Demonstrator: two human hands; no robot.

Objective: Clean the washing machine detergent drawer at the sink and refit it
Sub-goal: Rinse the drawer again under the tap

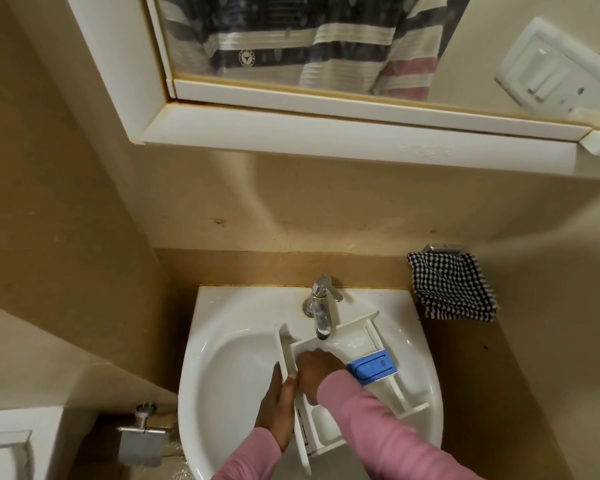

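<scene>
The white detergent drawer [326,427] lies tilted across the bowl of the white wash basin [229,375]. Its near end rests toward the near rim and its far end reaches right past the chrome tap [321,306]. A blue insert [371,367] sits in the compartment on its right side. The left hand [278,403] grips the drawer's left wall, with its fingers laid along the outside and its thumb hooked over the top edge. The right hand [317,370] reaches down into the far left compartment, just below the spout, where water appears to fall. Only the back of this hand shows. Its fingers are hidden inside the compartment, so I cannot tell whether they are curled or holding anything. Both arms wear pink sleeves [378,420]. On the wall to the right of the basin, a black-and-white checked cloth [452,289] hangs from a metal hook. A mirrored cabinet [291,39] hangs above the basin, and a metal paper holder [141,438] is fixed low on the left.
</scene>
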